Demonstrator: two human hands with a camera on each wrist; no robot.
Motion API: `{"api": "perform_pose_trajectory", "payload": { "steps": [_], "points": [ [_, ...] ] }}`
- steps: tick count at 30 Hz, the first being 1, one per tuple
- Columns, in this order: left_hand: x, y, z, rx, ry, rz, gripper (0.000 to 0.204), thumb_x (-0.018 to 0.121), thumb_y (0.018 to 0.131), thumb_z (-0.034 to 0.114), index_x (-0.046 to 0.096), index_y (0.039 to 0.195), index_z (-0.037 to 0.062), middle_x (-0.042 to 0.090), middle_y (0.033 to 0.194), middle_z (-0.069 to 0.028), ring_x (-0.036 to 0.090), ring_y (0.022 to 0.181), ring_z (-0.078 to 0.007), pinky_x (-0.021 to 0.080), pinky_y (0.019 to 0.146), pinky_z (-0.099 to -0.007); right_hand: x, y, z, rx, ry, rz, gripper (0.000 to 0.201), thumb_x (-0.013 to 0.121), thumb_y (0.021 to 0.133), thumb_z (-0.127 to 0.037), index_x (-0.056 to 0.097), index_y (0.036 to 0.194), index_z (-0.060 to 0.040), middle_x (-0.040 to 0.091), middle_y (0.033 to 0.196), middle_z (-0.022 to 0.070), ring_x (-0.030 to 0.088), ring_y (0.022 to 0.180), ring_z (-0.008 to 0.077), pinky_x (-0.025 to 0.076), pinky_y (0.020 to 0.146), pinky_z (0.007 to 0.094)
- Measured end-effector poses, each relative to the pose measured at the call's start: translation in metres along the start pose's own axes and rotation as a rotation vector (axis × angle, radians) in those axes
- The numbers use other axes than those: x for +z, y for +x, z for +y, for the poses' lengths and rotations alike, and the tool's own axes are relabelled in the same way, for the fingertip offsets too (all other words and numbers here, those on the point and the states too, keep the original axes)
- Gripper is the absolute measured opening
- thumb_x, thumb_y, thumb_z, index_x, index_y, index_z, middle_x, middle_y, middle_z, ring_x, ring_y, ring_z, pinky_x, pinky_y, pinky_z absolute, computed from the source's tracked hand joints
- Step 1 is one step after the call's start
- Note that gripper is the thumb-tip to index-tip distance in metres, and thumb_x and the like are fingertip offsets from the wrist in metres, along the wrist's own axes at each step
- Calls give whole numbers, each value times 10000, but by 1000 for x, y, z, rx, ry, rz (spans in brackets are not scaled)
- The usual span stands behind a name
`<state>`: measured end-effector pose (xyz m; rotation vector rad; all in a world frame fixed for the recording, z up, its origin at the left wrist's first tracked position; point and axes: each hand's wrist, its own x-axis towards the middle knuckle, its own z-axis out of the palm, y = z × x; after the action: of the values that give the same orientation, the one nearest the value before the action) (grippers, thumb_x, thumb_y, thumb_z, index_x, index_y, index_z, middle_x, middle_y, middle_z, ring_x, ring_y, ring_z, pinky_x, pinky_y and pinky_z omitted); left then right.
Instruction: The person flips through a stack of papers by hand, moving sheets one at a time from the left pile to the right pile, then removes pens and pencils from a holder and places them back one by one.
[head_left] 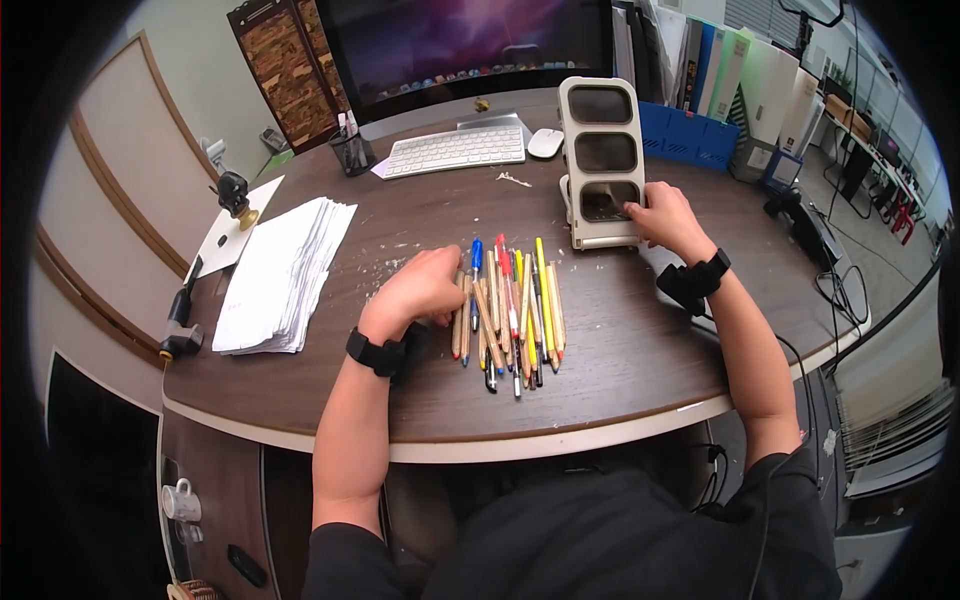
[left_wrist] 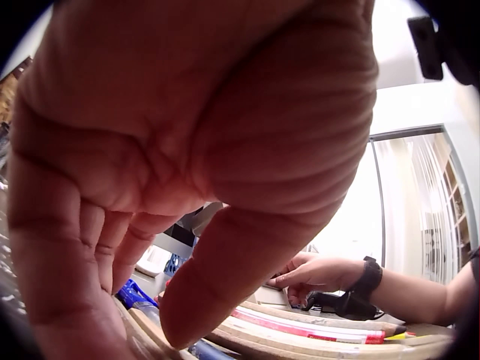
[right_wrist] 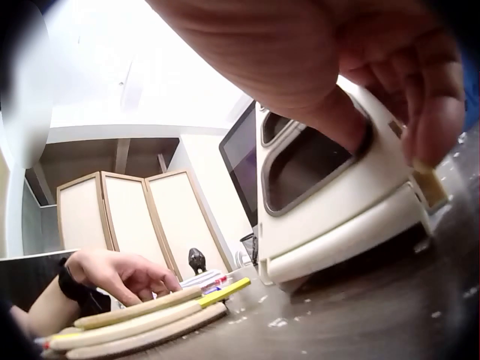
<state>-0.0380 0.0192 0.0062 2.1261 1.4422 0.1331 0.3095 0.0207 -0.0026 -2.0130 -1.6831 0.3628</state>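
Note:
A loose pile of wooden pencils [head_left: 490,318], pens and yellow markers lies on the desk in front of the person. At its left edge the left hand [head_left: 420,287] holds a wooden pencil between thumb and curved fingers; in the left wrist view the thumb [left_wrist: 184,307] presses against the pencils beside a blue pen [left_wrist: 133,294]. To the right, a beige organizer [head_left: 603,160] with three dark windows stands upright. The right hand [head_left: 672,218] grips its lower right edge, thumb over the lowest window and fingers around the side, as the right wrist view shows.
Behind are a keyboard [head_left: 455,150], a mouse [head_left: 545,143] and a monitor [head_left: 470,50]. A paper stack [head_left: 280,275] lies left; a mesh pen cup [head_left: 352,153] stands behind it. Binders [head_left: 720,70] and a telephone [head_left: 800,220] are at right. Pale scraps [head_left: 395,262] dot the desk.

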Motion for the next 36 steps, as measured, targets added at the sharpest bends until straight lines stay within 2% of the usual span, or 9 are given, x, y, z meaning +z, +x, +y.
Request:
{"api": "perform_pose_trajectory", "payload": {
  "steps": [9,16,25,28,30,31,33,34,36],
  "points": [
    [-2,-2,1,-4,-46,-46,433,657,804,6,522,1207,-78,670,793,-141,691,612,-194,569,528,-319,29,1,-2,-298,76,135,451,682,888,-344,591,748,76,633,757,270,627,789,451,475,732,518],
    [0,0,1,-32,-3,-16,432,653,794,7,526,1197,-85,671,843,-143,699,654,-198,574,546,-328,19,-12,-17,-278,-45,141,502,670,906,-417,603,741,52,648,759,255,646,776,422,493,697,507],
    [12,11,-11,51,366,145,237,603,756,14,608,971,-86,665,884,-231,704,778,-324,569,683,-419,18,-37,-39,-396,-180,535,411,631,936,-371,631,718,-23,639,631,162,647,615,376,507,571,456],
    [5,10,-11,78,340,347,197,642,751,41,629,919,-62,667,893,-231,693,797,-309,551,751,-426,20,-44,-46,-566,-45,520,360,649,927,-317,643,715,-27,639,631,154,639,592,359,496,555,440],
    [-6,-2,7,164,129,417,183,664,780,30,636,942,-51,672,892,-178,688,801,-253,558,733,-368,20,-51,-53,-580,135,297,297,663,918,-252,666,736,-18,642,643,152,622,577,347,478,536,418],
    [-5,-4,12,167,129,415,183,664,780,30,636,942,-51,672,892,-178,688,801,-253,558,733,-368,19,-53,-56,-591,184,188,232,694,907,-213,698,843,10,641,629,140,618,533,250,466,520,362],
    [1,-6,22,522,-212,472,150,669,819,-9,648,964,-43,662,887,-123,679,805,-195,555,731,-304,22,-63,-64,-618,334,111,215,714,901,-197,699,915,17,647,639,120,604,544,187,466,526,325],
    [5,-7,24,523,-211,472,150,669,819,-9,648,964,-43,662,887,-123,679,805,-195,555,731,-304,24,-68,-68,-647,485,35,227,734,896,-181,700,986,24,652,650,101,590,555,123,466,532,289],
    [12,-7,31,774,-251,430,155,668,835,-56,657,989,-39,649,887,-85,675,823,-168,551,728,-274,29,-77,-73,-638,671,-119,284,748,893,-147,675,1105,26,658,700,58,555,623,55,475,567,248]
  ]
}}
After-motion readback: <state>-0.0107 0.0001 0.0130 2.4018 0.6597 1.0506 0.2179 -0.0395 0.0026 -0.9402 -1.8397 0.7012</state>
